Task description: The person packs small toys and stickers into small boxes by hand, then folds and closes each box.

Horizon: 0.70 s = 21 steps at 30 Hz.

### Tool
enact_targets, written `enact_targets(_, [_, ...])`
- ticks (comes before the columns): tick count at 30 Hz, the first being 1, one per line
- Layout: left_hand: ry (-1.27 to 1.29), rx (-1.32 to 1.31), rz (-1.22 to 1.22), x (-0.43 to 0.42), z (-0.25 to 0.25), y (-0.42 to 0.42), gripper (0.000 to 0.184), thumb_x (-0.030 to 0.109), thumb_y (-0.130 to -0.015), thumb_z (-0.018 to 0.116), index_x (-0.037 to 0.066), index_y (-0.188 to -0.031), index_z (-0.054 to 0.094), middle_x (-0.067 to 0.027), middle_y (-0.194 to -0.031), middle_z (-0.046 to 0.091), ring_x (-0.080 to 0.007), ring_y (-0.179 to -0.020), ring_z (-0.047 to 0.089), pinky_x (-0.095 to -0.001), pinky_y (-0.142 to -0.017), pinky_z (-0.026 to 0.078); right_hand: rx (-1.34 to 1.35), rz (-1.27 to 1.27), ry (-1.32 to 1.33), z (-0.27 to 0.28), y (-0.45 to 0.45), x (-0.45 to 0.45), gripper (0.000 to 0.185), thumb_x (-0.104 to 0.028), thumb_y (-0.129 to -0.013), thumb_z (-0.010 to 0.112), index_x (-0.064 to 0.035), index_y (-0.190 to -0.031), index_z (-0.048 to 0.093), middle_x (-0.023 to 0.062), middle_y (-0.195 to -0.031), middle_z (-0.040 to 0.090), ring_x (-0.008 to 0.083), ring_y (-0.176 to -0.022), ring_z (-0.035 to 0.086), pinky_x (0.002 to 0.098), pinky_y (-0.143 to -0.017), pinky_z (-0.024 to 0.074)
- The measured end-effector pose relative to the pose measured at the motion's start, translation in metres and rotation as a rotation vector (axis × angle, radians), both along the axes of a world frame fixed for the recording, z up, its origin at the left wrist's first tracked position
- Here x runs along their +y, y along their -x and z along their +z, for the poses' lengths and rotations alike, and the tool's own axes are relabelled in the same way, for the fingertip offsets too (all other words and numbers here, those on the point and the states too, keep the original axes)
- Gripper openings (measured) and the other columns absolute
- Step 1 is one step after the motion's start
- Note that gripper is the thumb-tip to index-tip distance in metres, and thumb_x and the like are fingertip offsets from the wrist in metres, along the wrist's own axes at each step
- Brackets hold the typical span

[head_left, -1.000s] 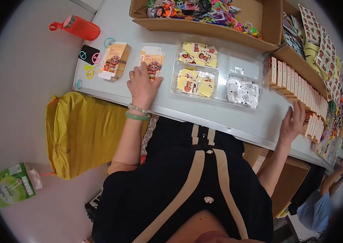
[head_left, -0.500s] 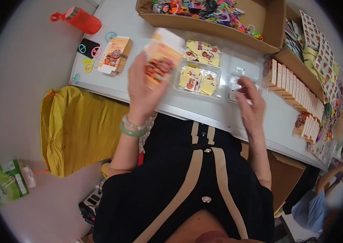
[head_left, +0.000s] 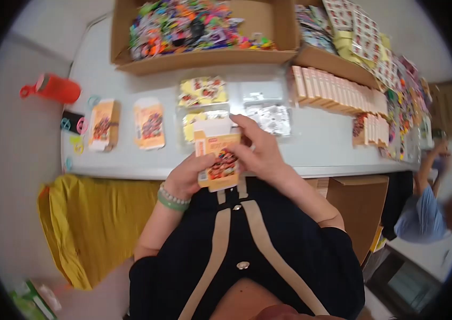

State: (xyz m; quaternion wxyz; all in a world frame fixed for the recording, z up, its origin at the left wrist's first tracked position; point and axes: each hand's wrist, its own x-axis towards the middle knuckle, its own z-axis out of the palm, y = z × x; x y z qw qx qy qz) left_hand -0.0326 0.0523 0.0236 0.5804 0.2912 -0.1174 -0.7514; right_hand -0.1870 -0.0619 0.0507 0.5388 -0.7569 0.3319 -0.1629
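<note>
Just before the clear tray (head_left: 262,94), the left hand (head_left: 184,173) is closed on the lower side of a printed carton (head_left: 223,173), thumb in front, probably for keeping it steady. The right hand (head_left: 262,154) grips its other side, thumb on the face and index finger raised – this seems to leave the upper flap free. The fingers behind I cannot see well. Left of the tray lies another carton (head_left: 149,125). The tray's walls keep yellow cards (head_left: 202,90) apart from white packets (head_left: 274,120) – both within easy reach. Beyond the tray, a cardboard box (head_left: 207,60) contains loose colourful pieces.
</note>
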Motion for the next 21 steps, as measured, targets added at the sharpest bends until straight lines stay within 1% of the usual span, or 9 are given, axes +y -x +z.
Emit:
enact_targets(2, [-0.044,-0.004,-0.031,-0.004,-0.001,0.004,0.070,0.032,-0.081,0.068,-0.002,-0.132,0.036,-0.0130,-0.121,0.053,-0.0200,-0.110,0.055,-0.0326,-0.095,0.045,-0.230,0.007,0.654,-0.014,0.002,-0.005,0.048,-0.005,-0.075,0.066,-0.0046,-0.121,0.051,0.0171,-0.111,0.054,0.0295,-0.096,0.057,0.0351,-0.081,0.0482])
enact_targets(3, [0.003,-0.070,-0.035,-0.005,-0.001,0.004,0.075,0.038,-0.079,0.069,-0.002,-0.133,0.035,-0.0126,-0.123,0.052,-0.0206,-0.112,0.053,-0.0334,-0.097,0.043,-0.168,0.116,0.543,-0.011,0.007,-0.005,0.051,-0.004,-0.073,0.066,-0.0079,-0.122,0.051,0.0204,-0.124,0.046,0.0389,-0.109,0.048,0.0416,-0.090,0.0440])
enact_targets(5, [0.054,-0.212,-0.041,-0.005,-0.002,0.006,0.089,0.050,-0.073,0.072,0.000,-0.136,0.032,-0.0100,-0.129,0.047,-0.0206,-0.119,0.048,-0.0347,-0.101,0.039,-0.177,0.110,0.612,-0.013,0.005,-0.004,0.050,-0.004,-0.073,0.066,-0.0081,-0.121,0.052,0.0205,-0.125,0.045,0.0395,-0.112,0.046,0.0428,-0.092,0.0424])
enact_targets(8, [0.087,-0.214,0.037,-0.006,-0.007,0.007,0.086,0.048,-0.076,0.070,0.007,-0.139,0.028,-0.0092,-0.134,0.044,-0.0232,-0.122,0.046,-0.0400,-0.102,0.040,-0.216,0.134,0.649,-0.012,0.001,-0.003,0.048,-0.002,-0.074,0.065,-0.0085,-0.120,0.053,0.0211,-0.131,0.039,0.0418,-0.120,0.039,0.0460,-0.098,0.0378])
enact_targets(11, [0.005,-0.189,0.062,-0.009,0.005,0.006,0.093,0.050,-0.070,0.074,0.005,-0.138,0.029,-0.0078,-0.132,0.045,-0.0204,-0.122,0.046,-0.0367,-0.102,0.039,-0.123,0.156,0.767,-0.009,-0.001,0.000,0.047,-0.003,-0.073,0.063,-0.0099,-0.118,0.053,0.0217,-0.129,0.040,0.0420,-0.124,0.036,0.0453,-0.100,0.0365])
enact_targets(14, [-0.064,-0.259,-0.059,-0.010,-0.008,0.000,0.097,0.049,-0.068,0.077,0.003,-0.138,0.028,-0.0072,-0.129,0.045,-0.0174,-0.120,0.046,-0.0326,-0.100,0.039,-0.201,0.142,0.476,-0.016,0.000,-0.001,0.034,-0.005,-0.072,0.066,-0.0113,-0.105,0.059,0.0204,-0.137,0.036,0.0431,-0.130,0.029,0.0463,-0.105,0.0285])
enact_targets(17, [-0.017,-0.341,-0.179,-0.012,-0.001,0.000,0.096,0.048,-0.067,0.078,0.002,-0.137,0.030,-0.0064,-0.124,0.047,-0.0151,-0.113,0.049,-0.0290,-0.095,0.041,-0.167,0.390,0.187,-0.005,0.010,-0.020,0.011,-0.009,-0.068,0.071,-0.0092,-0.077,0.064,0.0191,-0.143,0.033,0.0380,-0.135,0.024,0.0439,-0.108,0.0223])
enact_targets(20, [0.117,-0.329,-0.118,-0.015,-0.010,0.005,0.093,0.047,-0.067,0.079,0.001,-0.134,0.034,-0.0042,-0.118,0.050,-0.0124,-0.104,0.053,-0.0246,-0.084,0.046,-0.276,0.612,0.040,0.004,0.016,-0.033,0.014,-0.010,-0.068,0.072,-0.0100,-0.081,0.067,0.0184,-0.144,0.032,0.0345,-0.137,0.023,0.0429,-0.108,0.0229])
enact_targets(21, [0.095,-0.294,-0.092,-0.014,-0.017,0.004,0.092,0.047,-0.066,0.079,0.001,-0.133,0.036,-0.0050,-0.115,0.052,-0.0127,-0.102,0.055,-0.0243,-0.081,0.048,-0.290,0.539,-0.053,0.012,0.018,-0.033,0.020,-0.011,-0.070,0.071,-0.0100,-0.089,0.068,0.0175,-0.145,0.030,0.0333,-0.137,0.024,0.0422,-0.108,0.0225])
